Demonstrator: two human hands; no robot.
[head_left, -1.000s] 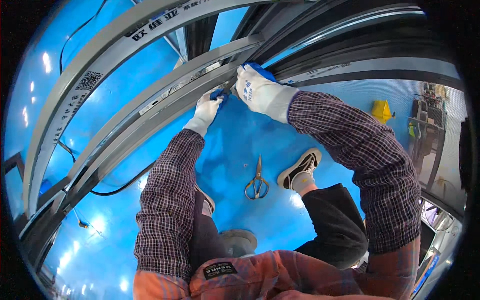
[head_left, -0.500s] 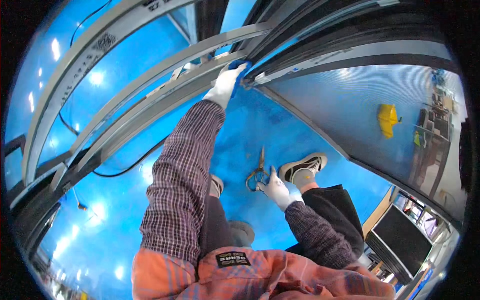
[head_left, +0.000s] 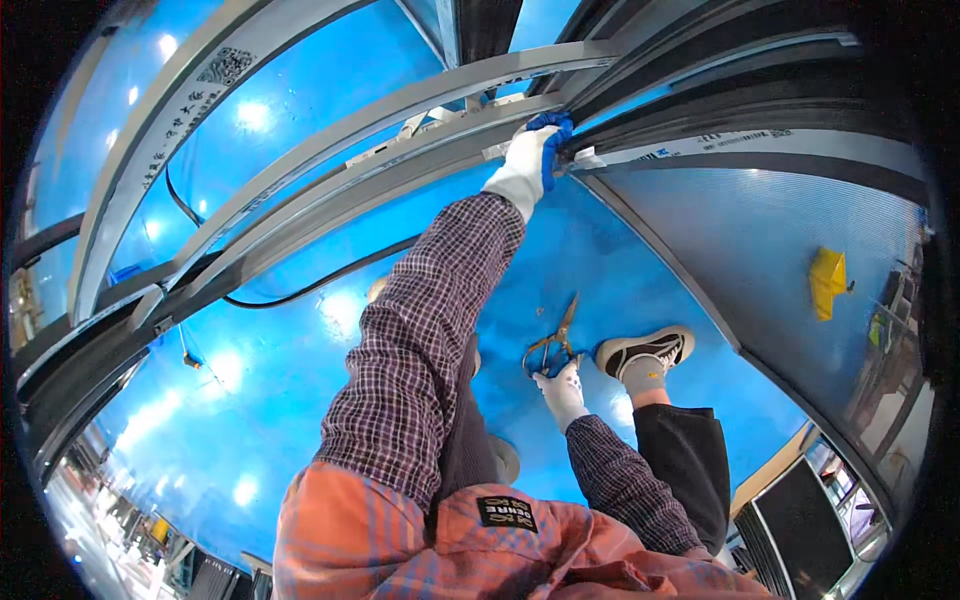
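My left hand (head_left: 528, 165), in a white glove with a blue palm, reaches far forward. Its fingers are closed round the corner end of a grey metal frame (head_left: 450, 140), by the edges of dark panels. Lower down, my right hand (head_left: 563, 388), gloved in white, holds scissors (head_left: 553, 341) at their handle loops. The closed-looking blades point away and slightly right, above the blue floor. Part of the right fingers is hidden behind the glove's back, and I cannot tell whether the scissors touch the floor.
Long grey frame bars (head_left: 235, 85) curve across the left and top. On the right stands a large mesh screen panel (head_left: 760, 230) with a yellow piece (head_left: 827, 283) seen on it. A black cable (head_left: 320, 282) crosses the blue floor (head_left: 590, 260). My shoe (head_left: 645, 347) is beside the scissors.
The view has shifted, so most things sit further right. My right hand's outstretched finger has drawn in at the scissor handles. My left hand remains at the frame corner.
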